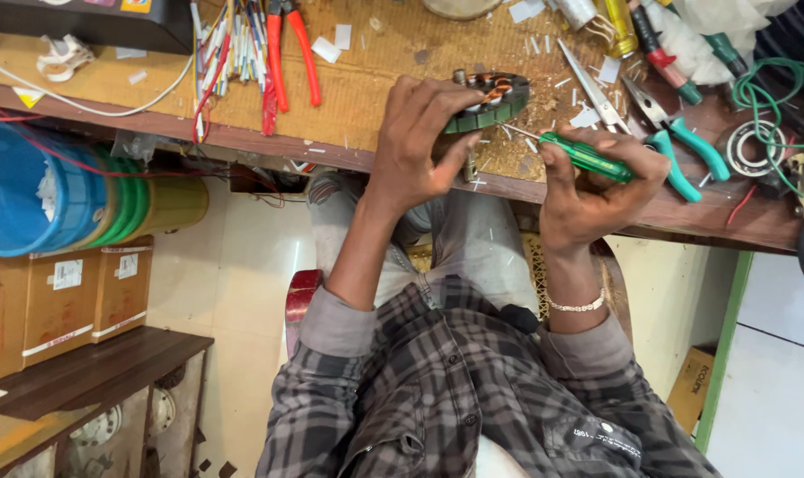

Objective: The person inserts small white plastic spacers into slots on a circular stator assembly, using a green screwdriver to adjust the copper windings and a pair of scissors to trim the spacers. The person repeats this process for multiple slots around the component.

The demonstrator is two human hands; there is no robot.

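My left hand point(419, 142) grips a round green motor stator with copper windings point(493, 99), held tilted at the front edge of the wooden workbench point(366, 97). My right hand point(596, 190) is closed on a green-handled screwdriver point(588, 157). Its thin metal tip points left toward the stator and ends just beside it. A bead bracelet circles my right wrist. Both arms are in plaid sleeves.
The bench holds red-handled pliers point(287, 44), a bundle of coloured wires point(229, 44), scissors point(596, 88), teal-handled pliers point(685, 146), coiled green wire point(773, 88) and paper scraps. Stacked blue and green buckets point(57, 195) and cardboard boxes point(57, 301) sit at the left below.
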